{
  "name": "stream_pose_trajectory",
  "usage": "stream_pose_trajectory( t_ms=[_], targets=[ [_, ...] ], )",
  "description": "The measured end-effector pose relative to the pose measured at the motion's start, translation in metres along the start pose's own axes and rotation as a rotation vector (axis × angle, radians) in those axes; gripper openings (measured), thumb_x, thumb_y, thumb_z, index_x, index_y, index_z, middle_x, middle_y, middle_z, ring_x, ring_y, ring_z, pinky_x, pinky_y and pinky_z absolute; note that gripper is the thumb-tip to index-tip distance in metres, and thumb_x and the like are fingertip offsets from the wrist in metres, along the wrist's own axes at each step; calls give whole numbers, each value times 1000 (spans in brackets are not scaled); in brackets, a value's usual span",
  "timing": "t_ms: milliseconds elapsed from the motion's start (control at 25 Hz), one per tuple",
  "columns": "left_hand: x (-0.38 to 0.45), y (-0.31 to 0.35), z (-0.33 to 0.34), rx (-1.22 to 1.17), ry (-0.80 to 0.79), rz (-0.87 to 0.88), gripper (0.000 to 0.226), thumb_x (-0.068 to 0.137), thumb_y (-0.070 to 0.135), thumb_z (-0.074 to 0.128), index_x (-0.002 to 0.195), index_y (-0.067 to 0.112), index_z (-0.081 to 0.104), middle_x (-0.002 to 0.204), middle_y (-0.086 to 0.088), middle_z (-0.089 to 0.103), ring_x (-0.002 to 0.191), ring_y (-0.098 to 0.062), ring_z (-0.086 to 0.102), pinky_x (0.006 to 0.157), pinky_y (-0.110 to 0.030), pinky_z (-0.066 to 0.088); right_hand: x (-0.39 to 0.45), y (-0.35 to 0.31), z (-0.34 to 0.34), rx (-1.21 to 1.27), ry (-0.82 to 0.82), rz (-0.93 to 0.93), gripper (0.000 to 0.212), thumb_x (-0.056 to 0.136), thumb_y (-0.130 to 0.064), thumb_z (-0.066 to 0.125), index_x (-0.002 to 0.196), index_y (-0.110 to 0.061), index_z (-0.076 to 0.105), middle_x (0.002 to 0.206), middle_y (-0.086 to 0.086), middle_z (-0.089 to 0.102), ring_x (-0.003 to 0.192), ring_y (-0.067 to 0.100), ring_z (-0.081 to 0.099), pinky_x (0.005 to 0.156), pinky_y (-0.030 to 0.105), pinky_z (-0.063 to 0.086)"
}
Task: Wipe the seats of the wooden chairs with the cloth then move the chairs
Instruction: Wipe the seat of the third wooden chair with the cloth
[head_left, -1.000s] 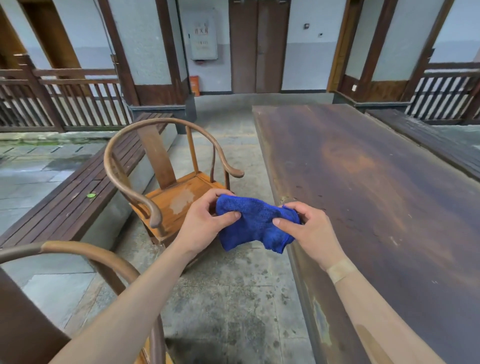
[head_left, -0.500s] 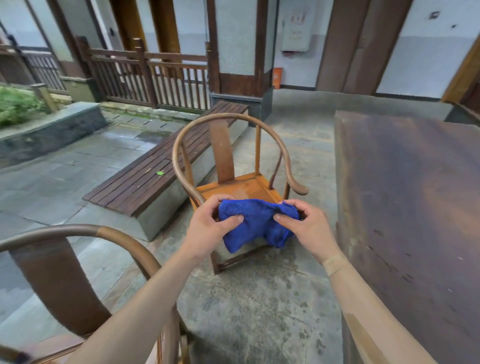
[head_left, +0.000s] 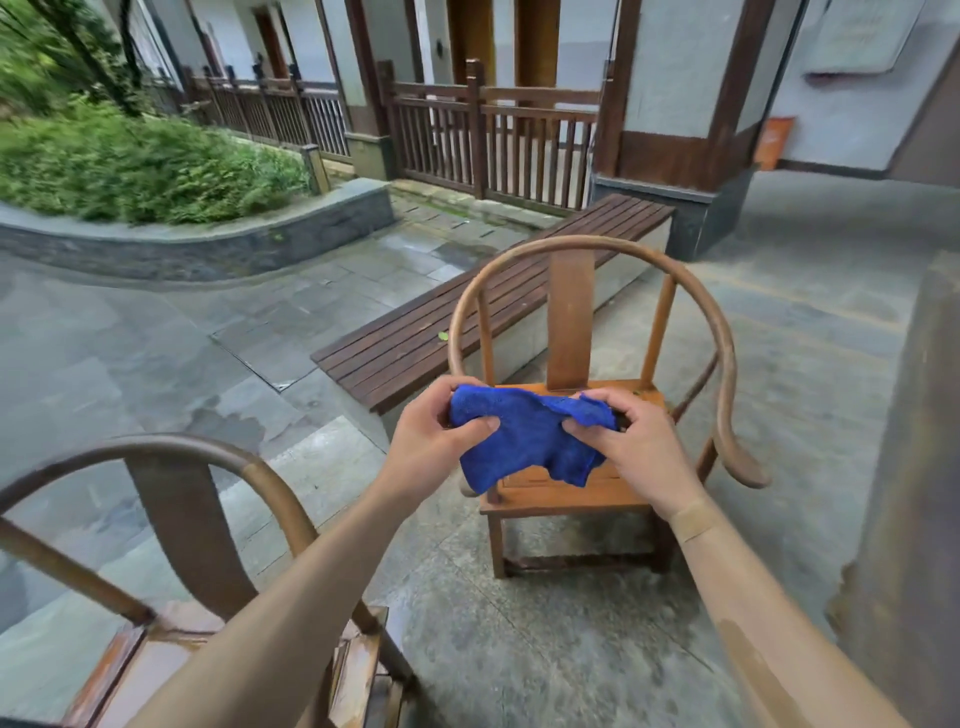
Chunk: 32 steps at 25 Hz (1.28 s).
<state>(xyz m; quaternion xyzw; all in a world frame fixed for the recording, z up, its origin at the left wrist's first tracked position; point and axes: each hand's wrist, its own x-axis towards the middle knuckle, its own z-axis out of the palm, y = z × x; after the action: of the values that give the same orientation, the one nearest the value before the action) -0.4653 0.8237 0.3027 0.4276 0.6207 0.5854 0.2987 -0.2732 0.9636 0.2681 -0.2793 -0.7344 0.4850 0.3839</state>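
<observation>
Blue cloth (head_left: 524, 441) is held up in front of the person, bunched between both hands, hanging over the seat of the far chair (head_left: 592, 415) without clearly touching it. Left hand (head_left: 434, 447) pinches the cloth's left end, thumb on top and fingers curled behind. Right hand (head_left: 631, 452) grips the right end, thumb and fingers curled round the fabric.

Change since a second ago: the view has swung left. The long table (head_left: 914, 467) that filled the right side is now only a dark edge at the right, and the far chair sits square ahead, seat facing the person. The hands keep the same two-handed hold on the cloth throughout.

Likely meaning: the person has turned to face this chair and wiping has not started yet; next is probably lowering the cloth onto the orange seat. Neither chair looks moved.

Near chair (head_left: 171, 499) is at lower left, its seat looking wet. Slatted bench (head_left: 483, 317) lies behind the far chair, with a wooden railing (head_left: 493, 140) and planter with bushes (head_left: 156, 166) beyond. Paving looks damp.
</observation>
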Motion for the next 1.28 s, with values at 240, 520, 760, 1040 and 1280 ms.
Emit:
stream_pose_trajectory(
  t_ms=[240,520,760,1040,1280],
  targets=[
    [54,4,47,-3,34,15,29,85,0,72,103,22,66,102,-12,73,90,-16,67,78,-30,55,47,17,-50,19,-14,-5,19,85,-13,77,101,-22,74,99,-8,75,97,12,68,83,29,54],
    [125,-12,80,-58,12,33,27,86,-3,71,108,12,64,104,-17,71,91,-17,67,80,-31,55,97,52,-78,43,65,43,18,84,-16,78,101,-20,74,92,-12,74,90,10,67,80,27,52],
    [213,-39,91,-93,-2,36,29,86,-2,71,111,12,64,106,-14,72,96,-21,69,83,-35,56,168,85,-85,-19,96,84,17,86,-9,73,99,-20,74,90,-15,72,87,6,66,77,26,50],
    [310,-66,88,-107,6,7,29,87,0,71,111,15,64,103,-11,72,99,-26,69,81,-39,57,259,120,-82,-73,89,114,16,85,-11,74,94,-24,74,85,-18,69,81,4,63,75,25,46],
    [352,-70,90,-93,40,-5,29,88,0,71,111,16,65,105,-12,72,102,-31,68,85,-46,57,307,135,-84,-62,47,130,17,84,-10,72,93,-25,73,83,-16,70,80,5,63,72,32,51]
  ],
)
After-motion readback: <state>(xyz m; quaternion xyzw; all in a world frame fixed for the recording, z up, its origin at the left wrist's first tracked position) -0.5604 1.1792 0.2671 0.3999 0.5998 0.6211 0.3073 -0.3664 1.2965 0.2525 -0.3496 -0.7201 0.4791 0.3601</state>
